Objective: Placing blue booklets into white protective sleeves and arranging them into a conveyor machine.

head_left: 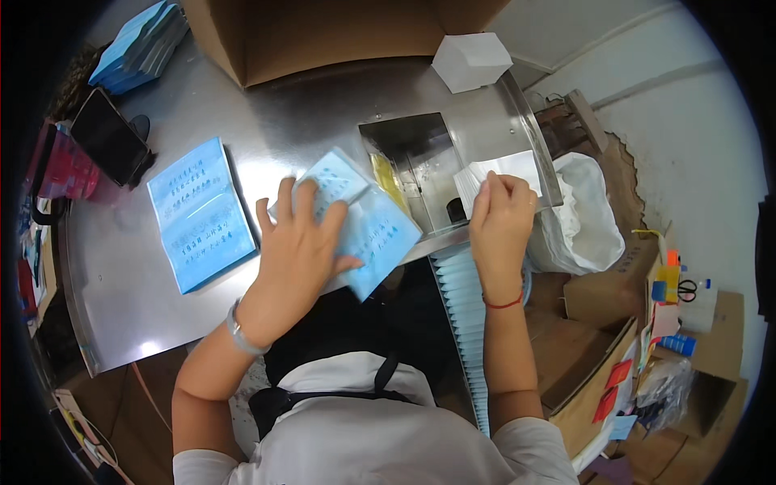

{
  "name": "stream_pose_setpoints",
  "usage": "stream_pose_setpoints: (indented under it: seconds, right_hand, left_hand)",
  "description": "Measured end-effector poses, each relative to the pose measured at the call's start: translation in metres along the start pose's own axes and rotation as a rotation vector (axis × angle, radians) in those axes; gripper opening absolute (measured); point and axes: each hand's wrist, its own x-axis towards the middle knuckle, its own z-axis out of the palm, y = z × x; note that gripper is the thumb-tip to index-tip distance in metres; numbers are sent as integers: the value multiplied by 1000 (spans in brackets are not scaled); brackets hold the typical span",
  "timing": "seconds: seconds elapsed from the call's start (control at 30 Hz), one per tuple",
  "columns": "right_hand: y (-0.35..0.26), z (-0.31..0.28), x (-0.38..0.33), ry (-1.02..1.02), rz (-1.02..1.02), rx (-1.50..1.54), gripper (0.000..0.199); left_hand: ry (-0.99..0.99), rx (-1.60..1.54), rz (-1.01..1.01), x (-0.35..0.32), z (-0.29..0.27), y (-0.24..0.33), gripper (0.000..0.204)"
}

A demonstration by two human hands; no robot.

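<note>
My left hand (pixel 301 238) lies with spread fingers on a light blue printed sheet (pixel 378 234) at the table's front edge. The sheet's upper part is folded over, and my fingertips touch that flap. To the right, my right hand (pixel 503 212) pinches the near edge of a small stack of white paper slips (pixel 517 168), its thumb and fingers closed; how many slips it grips I cannot tell. A stack of flat blue printed sheets (pixel 202 214) rests left of my left hand. Between the hands, a yellow strip (pixel 390 182) lies beside a dark rectangular opening (pixel 416 153) in the metal table.
An open cardboard box (pixel 339 40) stands at the back, with a white paper stack (pixel 472 62) to its right. Folded blue sheets (pixel 141 48) and a phone (pixel 111 137) on a stand are at the left. A bin with a white bag (pixel 586 210) hangs by the right edge.
</note>
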Motion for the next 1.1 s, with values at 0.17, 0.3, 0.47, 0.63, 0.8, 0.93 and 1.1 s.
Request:
stream_pose_setpoints:
  seconds: [0.17, 0.3, 0.47, 0.63, 0.8, 0.93, 1.1]
  right_hand:
    - [17, -11, 10, -118, -30, 68, 29]
    - [21, -26, 14, -23, -94, 9, 28]
    - [-94, -9, -61, -138, -546, 398, 27]
    - [-58, 52, 5, -707, -403, 75, 17]
    - [-35, 37, 21, -226, -229, 95, 8]
    - [-16, -8, 7, 226, 35, 75, 18]
    - [3, 5, -5, 40, 68, -36, 22]
  left_hand:
    - [82, 147, 197, 16, 10, 2, 63]
    - [-36, 37, 158, -13, -3, 5, 50]
    - [12, -202, 206, -1, 7, -24, 73]
    - [88, -469, 376, 3, 14, 24, 67]
    - [30, -741, 279, -29, -4, -4, 26]
    - [328, 336, -169, -43, -4, -55, 60]
    - [415, -70, -311, -49, -14, -98, 54]
